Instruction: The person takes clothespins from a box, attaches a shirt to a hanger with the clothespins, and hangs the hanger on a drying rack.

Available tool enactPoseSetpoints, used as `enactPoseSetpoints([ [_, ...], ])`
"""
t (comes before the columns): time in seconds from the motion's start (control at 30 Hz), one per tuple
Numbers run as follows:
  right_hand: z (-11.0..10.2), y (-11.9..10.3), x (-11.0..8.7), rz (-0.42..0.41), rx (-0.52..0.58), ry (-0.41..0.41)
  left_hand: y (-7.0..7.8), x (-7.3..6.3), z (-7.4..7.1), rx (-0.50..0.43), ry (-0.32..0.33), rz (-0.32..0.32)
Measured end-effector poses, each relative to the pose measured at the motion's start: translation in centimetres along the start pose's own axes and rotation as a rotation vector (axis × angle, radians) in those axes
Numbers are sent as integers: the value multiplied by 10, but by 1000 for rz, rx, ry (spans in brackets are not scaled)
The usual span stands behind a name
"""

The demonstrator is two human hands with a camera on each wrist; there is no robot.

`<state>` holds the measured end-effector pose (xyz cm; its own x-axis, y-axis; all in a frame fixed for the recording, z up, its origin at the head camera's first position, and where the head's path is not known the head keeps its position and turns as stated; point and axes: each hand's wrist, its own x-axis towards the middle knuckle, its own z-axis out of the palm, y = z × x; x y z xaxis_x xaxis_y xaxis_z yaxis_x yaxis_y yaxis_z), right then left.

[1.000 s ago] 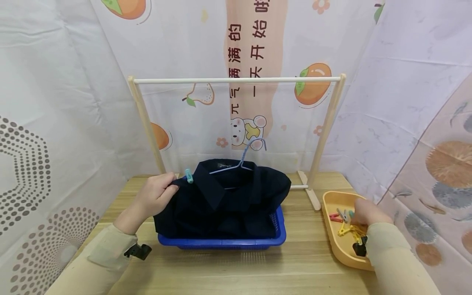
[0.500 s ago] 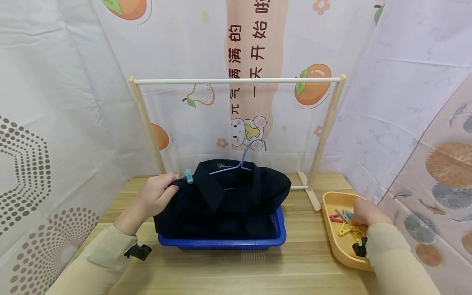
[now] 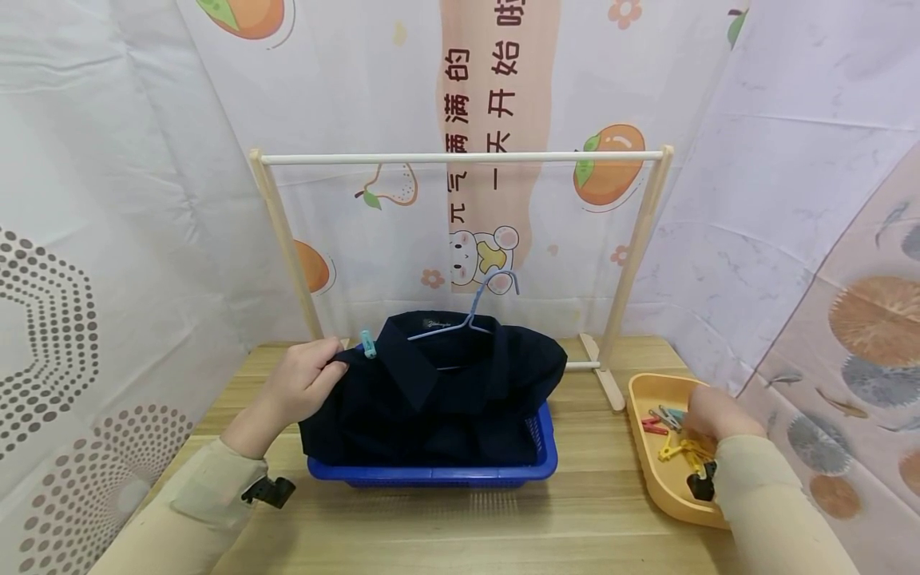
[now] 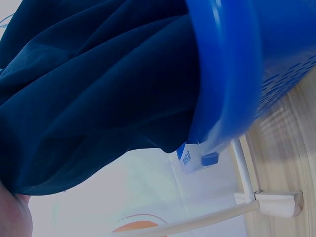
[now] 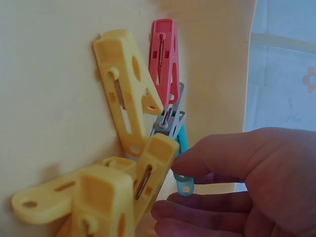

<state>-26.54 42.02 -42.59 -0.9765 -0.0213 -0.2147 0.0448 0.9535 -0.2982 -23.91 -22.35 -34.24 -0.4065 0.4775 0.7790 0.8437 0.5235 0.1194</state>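
Note:
My left hand grips the shoulder of a dark navy collared shirt, bunched in a blue basket. A light blue wire hanger sits in the collar, hook upward. On the shoulder beside my left hand is a teal clothespin. My right hand reaches into a yellow-orange tray. In the right wrist view its thumb lies against another teal clothespin, the other fingers loosely bent below. Yellow, red and grey clothespins lie around it.
A drying rack with a white top bar and wooden posts stands behind the basket. All stands on a wooden table. Printed curtains hang at the back and sides.
In the tray, the teal and grey clothespins have shifted slightly left by my right hand. My left hand, the shirt and the hanger stay where they were.

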Motion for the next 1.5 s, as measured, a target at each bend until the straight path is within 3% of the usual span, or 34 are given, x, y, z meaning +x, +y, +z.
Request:
enactPoseSetpoints([
  [0.43, -6, 1, -3, -29, 20, 24, -1, -1, 0, -7, -9, -3],
  [1.5, -31, 0, -8, -77, 36, 89, -3, -1, -1, 20, 64, 28],
])
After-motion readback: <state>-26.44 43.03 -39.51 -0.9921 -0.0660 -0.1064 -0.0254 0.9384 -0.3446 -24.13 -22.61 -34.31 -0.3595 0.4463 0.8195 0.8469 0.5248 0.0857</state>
